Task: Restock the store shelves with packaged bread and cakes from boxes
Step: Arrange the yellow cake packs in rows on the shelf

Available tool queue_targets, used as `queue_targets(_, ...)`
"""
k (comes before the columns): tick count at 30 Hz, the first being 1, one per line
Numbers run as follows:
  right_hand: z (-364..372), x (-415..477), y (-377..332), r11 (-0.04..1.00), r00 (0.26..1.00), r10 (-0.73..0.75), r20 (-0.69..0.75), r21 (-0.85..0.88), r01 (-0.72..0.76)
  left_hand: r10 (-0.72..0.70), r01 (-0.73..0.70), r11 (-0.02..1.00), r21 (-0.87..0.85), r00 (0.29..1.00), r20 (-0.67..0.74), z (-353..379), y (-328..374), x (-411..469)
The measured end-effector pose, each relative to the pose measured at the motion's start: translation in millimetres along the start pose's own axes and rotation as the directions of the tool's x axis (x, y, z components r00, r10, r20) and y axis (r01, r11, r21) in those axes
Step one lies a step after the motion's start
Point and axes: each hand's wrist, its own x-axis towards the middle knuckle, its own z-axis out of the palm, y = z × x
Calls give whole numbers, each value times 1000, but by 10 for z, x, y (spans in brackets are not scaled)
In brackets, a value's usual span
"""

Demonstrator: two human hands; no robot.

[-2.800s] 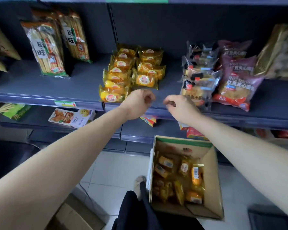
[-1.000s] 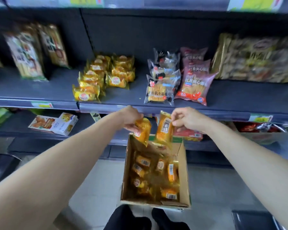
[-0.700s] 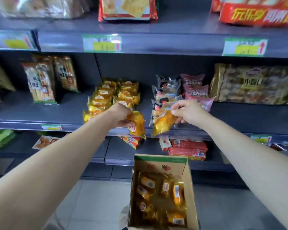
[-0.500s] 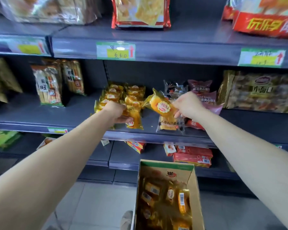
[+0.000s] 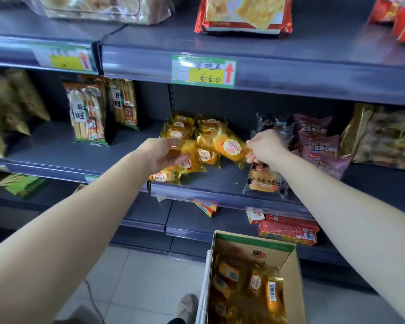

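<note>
Yellow-wrapped bread packets (image 5: 185, 127) lie in rows on the middle shelf (image 5: 211, 183). My left hand (image 5: 160, 153) is closed on one yellow packet (image 5: 189, 157) over the front of the left row. My right hand (image 5: 264, 147) pinches the end of another yellow packet (image 5: 229, 146), held tilted above the right row. Below, an open cardboard box (image 5: 290, 272) on the floor holds several more yellow packets (image 5: 253, 284).
Clear-wrapped cakes (image 5: 264, 181) and maroon packets (image 5: 318, 143) lie right of the yellow rows. Tall cracker bags (image 5: 89, 115) stand at the left. A price tag (image 5: 204, 71) hangs on the upper shelf edge. Red boxes (image 5: 288, 230) sit on the lower shelf. My shoe (image 5: 186, 307) is beside the box.
Both hands lifted a yellow packet each from the box up to the middle shelf. They now hold the packets over the yellow rows, and my view has moved closer.
</note>
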Motion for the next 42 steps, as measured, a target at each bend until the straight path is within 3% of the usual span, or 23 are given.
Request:
queue_targets(2,47,-1,-47,936,986,141,84,315,-161,31,-31,999,-16,999,40,-52,37,45)
queue_targets(5,154,-78,-92,677,932,203,299,645,-354,58,-57,996,-63,998,9,-108,55,116)
queue_targets(7,251,-92,-79,553,897,196,397,710,-436,51,-54,996,-68,998,-45,-127,41,150)
queue_targets(11,447,-112,-114,476,842,158,515,708,-522,52,-48,998,41,995,-81,-73,-14,154)
queue_targets(14,513,-121,-157,526,825,73,560,681,-509,83,-67,989,131,989,-125,-68,-23,189)
queue_targets(17,555,-99,-140,740,798,56,599,512,-436,100,-69,960,270,989,-104,-124,-19,248)
queue_targets(19,614,-67,-108,844,822,68,566,407,-350,96,-68,939,337,993,-66,-132,-25,256)
queue_targets(25,664,62,-60,947,888,-81,453,314,-74,86,-75,909,410,996,-6,-122,-41,269)
queue_targets(28,607,81,-88,965,852,-80,518,253,-63,97,-95,892,442,995,19,-133,-38,273)
queue_targets(30,577,122,-94,950,871,-55,488,295,-105,116,-110,901,421,993,11,-155,-10,269)
queue_targets(35,558,248,-4,865,982,49,180,485,-132,172,-137,947,291,980,-100,-258,87,258)
queue_targets(38,644,298,64,804,980,59,191,572,-161,186,-152,959,239,975,-123,-291,101,266)
queue_targets(42,854,338,126,801,972,90,215,564,-199,173,-139,963,231,976,-135,-321,91,280)
